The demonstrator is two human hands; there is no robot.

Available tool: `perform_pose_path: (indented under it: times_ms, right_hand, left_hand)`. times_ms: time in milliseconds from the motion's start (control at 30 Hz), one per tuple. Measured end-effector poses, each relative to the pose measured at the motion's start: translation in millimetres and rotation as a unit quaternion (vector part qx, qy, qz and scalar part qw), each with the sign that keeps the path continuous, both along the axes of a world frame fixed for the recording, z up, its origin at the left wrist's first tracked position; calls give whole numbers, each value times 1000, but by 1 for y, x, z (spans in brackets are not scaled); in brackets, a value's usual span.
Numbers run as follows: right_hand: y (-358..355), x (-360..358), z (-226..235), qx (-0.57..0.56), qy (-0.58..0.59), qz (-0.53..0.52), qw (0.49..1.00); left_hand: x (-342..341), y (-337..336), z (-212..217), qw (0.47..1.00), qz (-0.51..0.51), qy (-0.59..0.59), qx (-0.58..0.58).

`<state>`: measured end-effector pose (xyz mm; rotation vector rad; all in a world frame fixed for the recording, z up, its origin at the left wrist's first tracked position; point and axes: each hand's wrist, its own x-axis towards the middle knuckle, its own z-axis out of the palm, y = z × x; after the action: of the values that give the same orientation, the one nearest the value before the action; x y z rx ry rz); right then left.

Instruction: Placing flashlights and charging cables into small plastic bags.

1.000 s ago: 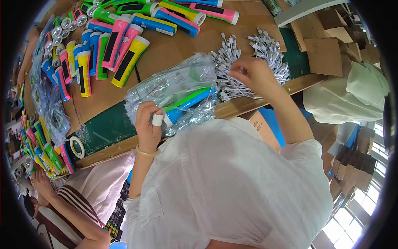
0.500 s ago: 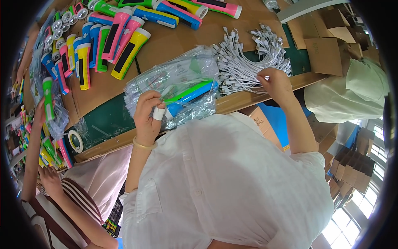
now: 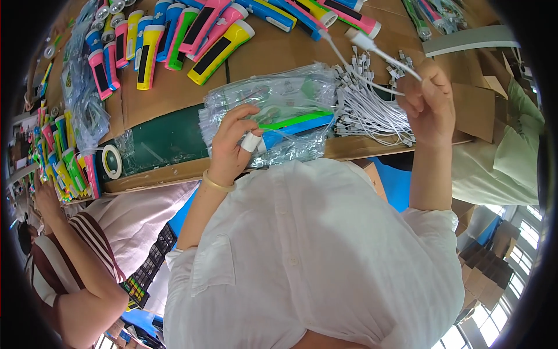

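Note:
My right hand (image 3: 429,104) is raised above the table's right part, its fingers closed on a white USB cable (image 3: 388,57). The cable's loose ends arc out to the left over the bundle of white cables (image 3: 372,110). My left hand (image 3: 229,145), with a white wrap on one digit and a bangle at the wrist, is closed at the near end of a green-and-blue flashlight (image 3: 299,124). That flashlight lies in a clear plastic bag (image 3: 317,152), on top of a stack of similar bags (image 3: 232,96).
Several colourful flashlights (image 3: 221,52) lie on cardboard at the back. A roll of tape (image 3: 112,161) sits by the table edge at left. A co-worker's arm (image 3: 78,256) is at far left; another person's pale clothing (image 3: 494,168) and cardboard boxes (image 3: 474,110) are at right.
My right hand has lifted from the cable bundle, bringing up a white USB cable. My left hand stays by the bagged flashlight. The co-worker no longer holds up a green flashlight; the whole view has shifted.

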<state>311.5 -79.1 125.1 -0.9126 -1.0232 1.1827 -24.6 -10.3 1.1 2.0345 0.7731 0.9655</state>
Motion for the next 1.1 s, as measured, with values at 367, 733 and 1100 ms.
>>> perform_pose_path:
  times_ms: [367, 733, 1100]
  right_hand:
    - [20, -15, -52, -200, -177, 168, 949]
    - [41, -16, -7, -76, -123, 252, 957]
    - [48, -28, -4, -8, -85, 254, 964]
  left_hand:
    - [-2, 1, -3, 1000, -3, -20, -5]
    - [-5, -1, -5, 999, 3, -17, -28]
    - [-4, -2, -3, 999, 2, -17, -30]
